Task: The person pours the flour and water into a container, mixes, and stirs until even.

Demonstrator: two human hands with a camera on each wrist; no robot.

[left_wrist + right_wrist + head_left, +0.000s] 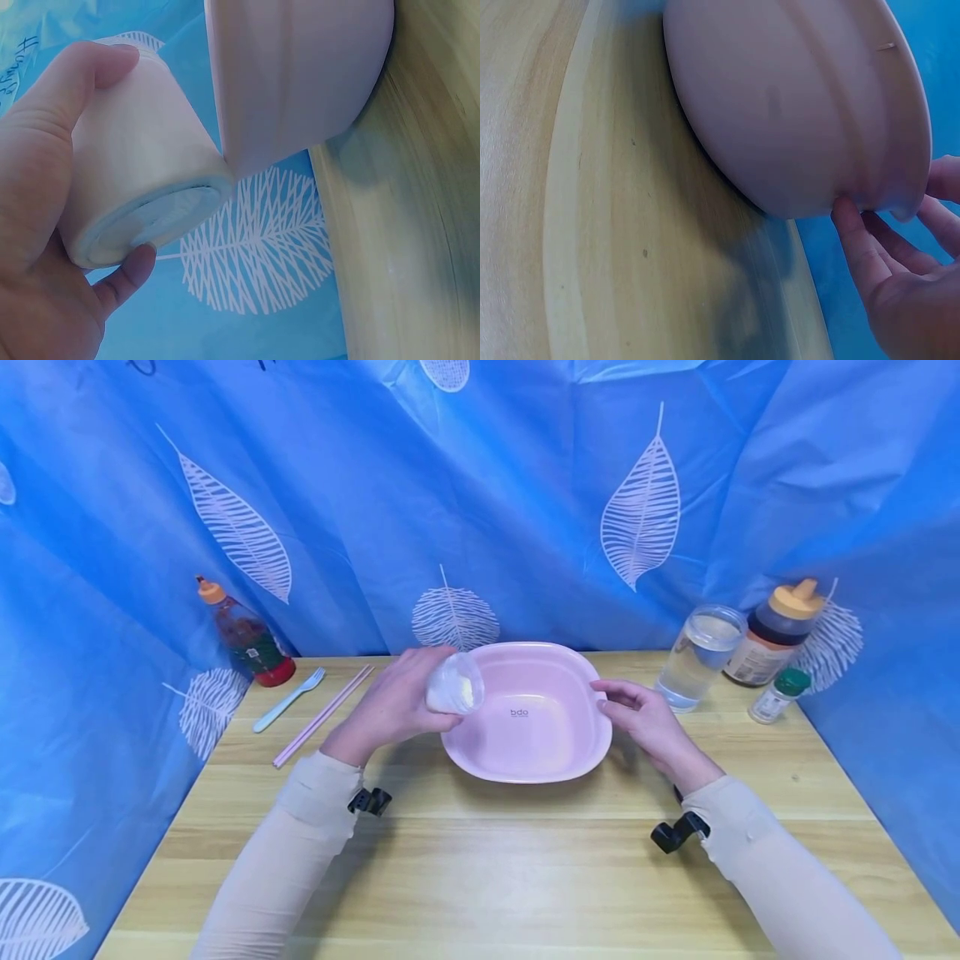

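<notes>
Sleeved forearms [273,860] extend forward. Left hand [396,697] grasps a tilted, tapered cup [452,683]; right hand [647,720] pinches the smooth, rounded pink basin [525,750], set between both hands. Beyond the right hand: a clear, cylindrical jar [697,662].

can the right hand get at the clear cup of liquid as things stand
Probably yes, once the right hand releases the pink basin: the clear cup stands just beside that hand, with nothing visible in the way.
</notes>
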